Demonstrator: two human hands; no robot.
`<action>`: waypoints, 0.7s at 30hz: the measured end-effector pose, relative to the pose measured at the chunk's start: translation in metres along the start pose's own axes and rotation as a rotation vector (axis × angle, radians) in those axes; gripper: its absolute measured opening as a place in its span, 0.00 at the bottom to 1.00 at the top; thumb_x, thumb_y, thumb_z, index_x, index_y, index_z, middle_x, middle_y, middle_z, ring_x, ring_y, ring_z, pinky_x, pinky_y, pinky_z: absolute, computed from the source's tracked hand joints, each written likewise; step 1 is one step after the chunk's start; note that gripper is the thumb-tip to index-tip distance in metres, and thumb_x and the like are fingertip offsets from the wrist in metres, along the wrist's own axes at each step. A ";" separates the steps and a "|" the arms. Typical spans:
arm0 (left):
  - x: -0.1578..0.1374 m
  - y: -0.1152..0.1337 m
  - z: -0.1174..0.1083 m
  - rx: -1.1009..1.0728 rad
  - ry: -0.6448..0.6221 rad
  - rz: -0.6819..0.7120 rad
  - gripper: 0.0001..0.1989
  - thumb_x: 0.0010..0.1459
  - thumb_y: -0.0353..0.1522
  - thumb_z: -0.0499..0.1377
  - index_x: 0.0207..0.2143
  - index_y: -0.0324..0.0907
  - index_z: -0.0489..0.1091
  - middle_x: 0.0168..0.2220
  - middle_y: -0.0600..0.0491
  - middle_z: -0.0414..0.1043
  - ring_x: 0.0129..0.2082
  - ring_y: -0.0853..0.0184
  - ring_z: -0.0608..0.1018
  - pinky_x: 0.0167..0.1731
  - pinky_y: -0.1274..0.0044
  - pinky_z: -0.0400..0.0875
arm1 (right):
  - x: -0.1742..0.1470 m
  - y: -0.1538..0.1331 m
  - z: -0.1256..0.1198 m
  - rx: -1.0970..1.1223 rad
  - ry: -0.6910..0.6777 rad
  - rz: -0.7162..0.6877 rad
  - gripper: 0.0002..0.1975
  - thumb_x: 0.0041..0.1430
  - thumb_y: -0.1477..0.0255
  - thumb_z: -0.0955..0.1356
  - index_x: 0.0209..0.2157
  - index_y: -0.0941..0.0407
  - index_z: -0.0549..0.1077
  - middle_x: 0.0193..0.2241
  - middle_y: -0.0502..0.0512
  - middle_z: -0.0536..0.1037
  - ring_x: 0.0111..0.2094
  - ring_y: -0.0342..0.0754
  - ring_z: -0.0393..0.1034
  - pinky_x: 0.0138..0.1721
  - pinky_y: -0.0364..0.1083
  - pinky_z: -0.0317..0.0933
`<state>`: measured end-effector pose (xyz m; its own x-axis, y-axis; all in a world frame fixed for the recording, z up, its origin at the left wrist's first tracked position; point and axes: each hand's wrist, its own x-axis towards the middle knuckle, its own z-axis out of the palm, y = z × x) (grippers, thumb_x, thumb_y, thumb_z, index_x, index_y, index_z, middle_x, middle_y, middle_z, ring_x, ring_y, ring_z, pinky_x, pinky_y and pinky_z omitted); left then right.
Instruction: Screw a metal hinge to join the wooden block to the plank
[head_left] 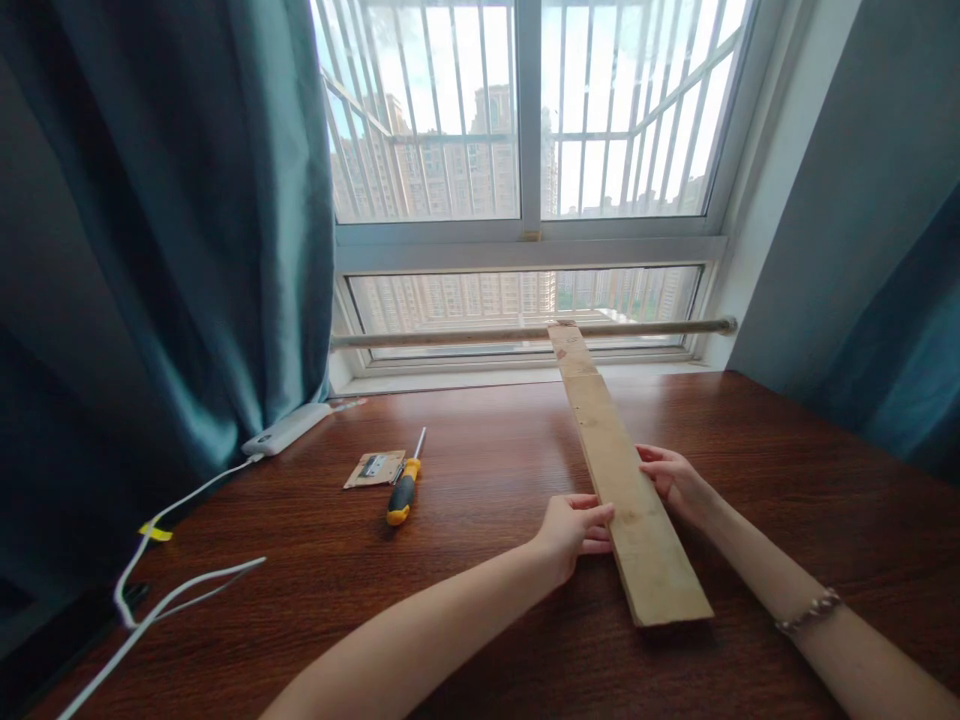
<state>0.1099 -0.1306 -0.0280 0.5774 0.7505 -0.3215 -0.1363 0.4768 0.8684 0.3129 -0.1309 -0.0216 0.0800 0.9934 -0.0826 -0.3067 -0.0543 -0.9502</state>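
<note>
You hold the long, pale wooden board (619,450) right of frame centre, between your left hand (570,530) and right hand (671,485); its long axis slants from centre to lower right; the left grips one edge, nearer the lower end; the right holds the opposite edge, higher up.

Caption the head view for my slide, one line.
Left hand and right hand hold a wooden board by its edges; a screwdriver lies on the table.
</note>
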 end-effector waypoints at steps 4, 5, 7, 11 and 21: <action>0.000 -0.002 -0.002 -0.003 -0.016 0.017 0.24 0.40 0.37 0.69 0.38 0.32 0.73 0.34 0.41 0.76 0.27 0.65 0.78 0.32 0.74 0.73 | -0.001 0.000 -0.001 -0.009 -0.018 0.009 0.19 0.40 0.74 0.70 0.39 0.57 0.74 0.39 0.60 0.79 0.33 0.52 0.75 0.35 0.49 0.69; 0.000 -0.002 -0.002 0.000 -0.012 0.021 0.24 0.39 0.38 0.69 0.38 0.33 0.72 0.34 0.41 0.76 0.27 0.66 0.78 0.32 0.74 0.72 | -0.001 0.001 -0.001 -0.017 -0.015 0.009 0.19 0.40 0.74 0.70 0.39 0.57 0.74 0.40 0.60 0.78 0.33 0.52 0.75 0.34 0.48 0.69; -0.003 -0.001 -0.004 0.023 0.004 0.037 0.23 0.38 0.39 0.69 0.36 0.34 0.71 0.32 0.43 0.76 0.26 0.67 0.77 0.33 0.75 0.72 | -0.001 0.001 -0.001 -0.045 0.014 -0.005 0.19 0.40 0.73 0.71 0.39 0.56 0.74 0.42 0.60 0.77 0.34 0.51 0.75 0.33 0.46 0.69; -0.015 0.017 -0.024 0.151 0.077 0.133 0.20 0.41 0.39 0.68 0.34 0.35 0.70 0.29 0.46 0.74 0.27 0.67 0.77 0.31 0.75 0.70 | 0.003 0.002 -0.006 -0.162 0.159 -0.105 0.19 0.44 0.68 0.70 0.41 0.53 0.71 0.45 0.60 0.75 0.37 0.51 0.74 0.35 0.47 0.68; -0.069 0.138 -0.175 1.538 0.680 0.200 0.13 0.52 0.40 0.57 0.28 0.38 0.73 0.31 0.43 0.76 0.34 0.58 0.77 0.35 0.73 0.67 | -0.025 -0.031 0.019 -1.324 0.579 -0.902 0.11 0.58 0.63 0.63 0.35 0.57 0.70 0.21 0.52 0.72 0.27 0.50 0.68 0.36 0.50 0.63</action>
<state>-0.0896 -0.0366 0.0481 0.1679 0.9813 0.0943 0.9291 -0.1895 0.3176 0.3026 -0.1518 0.0156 0.1748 0.6061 0.7759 0.9424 0.1252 -0.3100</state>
